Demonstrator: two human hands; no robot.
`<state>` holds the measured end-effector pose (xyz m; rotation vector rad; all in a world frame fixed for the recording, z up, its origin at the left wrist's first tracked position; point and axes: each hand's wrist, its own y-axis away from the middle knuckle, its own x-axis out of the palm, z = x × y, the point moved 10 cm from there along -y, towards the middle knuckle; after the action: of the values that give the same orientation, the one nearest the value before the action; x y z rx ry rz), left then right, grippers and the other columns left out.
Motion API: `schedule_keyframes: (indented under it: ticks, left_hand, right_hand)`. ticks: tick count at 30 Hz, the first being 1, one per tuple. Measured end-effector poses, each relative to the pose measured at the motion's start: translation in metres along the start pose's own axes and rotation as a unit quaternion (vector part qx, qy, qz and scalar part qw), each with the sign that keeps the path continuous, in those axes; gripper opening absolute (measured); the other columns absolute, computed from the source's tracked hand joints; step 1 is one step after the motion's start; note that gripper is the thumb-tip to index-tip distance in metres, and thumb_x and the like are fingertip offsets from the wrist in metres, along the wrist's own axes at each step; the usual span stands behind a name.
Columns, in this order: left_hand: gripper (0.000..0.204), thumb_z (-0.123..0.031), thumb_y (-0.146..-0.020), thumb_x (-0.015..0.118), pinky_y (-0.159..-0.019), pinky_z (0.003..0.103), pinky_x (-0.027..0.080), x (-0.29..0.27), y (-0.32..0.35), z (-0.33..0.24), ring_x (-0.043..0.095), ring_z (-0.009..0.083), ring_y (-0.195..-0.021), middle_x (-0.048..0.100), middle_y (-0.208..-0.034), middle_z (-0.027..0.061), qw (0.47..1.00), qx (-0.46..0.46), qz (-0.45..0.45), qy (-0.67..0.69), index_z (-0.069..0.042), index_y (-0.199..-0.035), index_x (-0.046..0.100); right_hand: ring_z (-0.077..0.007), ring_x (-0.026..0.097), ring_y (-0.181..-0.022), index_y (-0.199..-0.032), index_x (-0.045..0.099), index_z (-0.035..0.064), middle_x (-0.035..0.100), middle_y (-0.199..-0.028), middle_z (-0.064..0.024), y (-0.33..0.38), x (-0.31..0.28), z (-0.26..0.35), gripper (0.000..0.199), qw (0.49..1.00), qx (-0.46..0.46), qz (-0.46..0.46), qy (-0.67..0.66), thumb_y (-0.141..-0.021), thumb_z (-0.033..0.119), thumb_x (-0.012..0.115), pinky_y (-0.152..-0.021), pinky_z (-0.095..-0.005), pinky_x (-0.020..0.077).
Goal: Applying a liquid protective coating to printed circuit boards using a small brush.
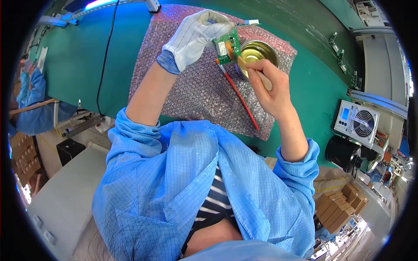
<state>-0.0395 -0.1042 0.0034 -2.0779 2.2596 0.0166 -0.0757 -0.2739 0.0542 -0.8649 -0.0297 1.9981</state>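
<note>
My left hand, in a white striped glove with a blue cuff, grips a green circuit board by its upper edge. A white label sits on the board's face. My bare right hand is closed around the pale wooden handle of a flat brush, whose bristles touch the board or hover just over it. Beneath and beside the brush stands a round metal bowl with yellowish liquid in it. A thin red-handled paintbrush lies on the bubble wrap, its tip near the board's lower edge.
Bubble wrap covers part of the green table. A black cable runs across the left side. More circuit boards stand along the far right. A white fan unit is at the right edge. Another person's blue sleeve shows far left.
</note>
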Motion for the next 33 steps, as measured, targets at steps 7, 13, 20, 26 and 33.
schedule_keyframes:
  ticks: [7,13,20,26,33]
  left_hand:
    - [0.034,-0.03,-0.093,0.061,-0.081,0.027,0.054,0.0,0.0,0.005,0.059,0.0098,-0.101,0.06,-0.105,0.0043,0.999,-0.02,0.019,0.026,-0.003,-0.114,0.057]
    - [0.031,-0.025,-0.093,0.062,-0.083,0.026,0.052,0.002,-0.001,0.01,0.059,0.0094,-0.099,0.059,-0.105,0.0032,0.997,-0.005,0.045,0.064,-0.004,-0.115,0.057]
    - [0.032,-0.026,-0.092,0.063,-0.085,0.029,0.053,0.001,-0.002,0.013,0.061,0.0111,-0.099,0.06,-0.104,0.0034,0.984,-0.023,0.012,0.173,-0.004,-0.115,0.056]
    - [0.034,-0.025,-0.093,0.062,-0.08,0.032,0.055,-0.009,0.003,0.011,0.061,0.0128,-0.099,0.06,-0.106,0.0053,0.991,-0.032,-0.051,0.122,-0.003,-0.118,0.055]
    - [0.031,-0.021,-0.094,0.06,-0.08,0.032,0.057,-0.01,0.003,-0.001,0.062,0.0138,-0.099,0.059,-0.109,0.0058,0.979,0.019,-0.092,0.179,-0.001,-0.118,0.055]
  right_hand:
    - [-0.0071,0.055,-0.067,-0.095,0.065,0.0007,0.063,-0.078,-0.002,0.011,-0.036,-0.024,0.013,0.991,0.086,-0.064,-0.081,-0.088,0.011,0.063,-0.059,-0.0214,0.0417]
    - [-0.005,0.049,-0.06,-0.096,0.065,0.001,0.056,-0.069,0.0006,0.012,-0.018,-0.049,0.014,0.972,0.159,-0.007,-0.171,-0.09,0.013,0.061,-0.053,-0.0202,0.0378]
    - [-0.0054,0.049,-0.058,-0.096,0.062,-0.0001,0.057,-0.069,-0.0008,0.021,-0.028,-0.051,0.013,0.952,0.165,-0.135,-0.221,-0.092,0.012,0.058,-0.052,-0.0208,0.0385]
    - [-0.0052,0.05,-0.056,-0.095,0.061,-0.0005,0.057,-0.067,-0.0014,0.028,-0.007,-0.039,0.011,0.972,0.157,-0.08,-0.157,-0.092,0.009,0.057,-0.049,-0.02,0.0398]
    - [-0.0061,0.051,-0.053,-0.089,0.059,-0.0011,0.056,-0.065,-0.0024,0.032,-0.007,-0.043,0.008,0.961,0.142,-0.197,-0.135,-0.091,0.007,0.057,-0.048,-0.0196,0.0398]
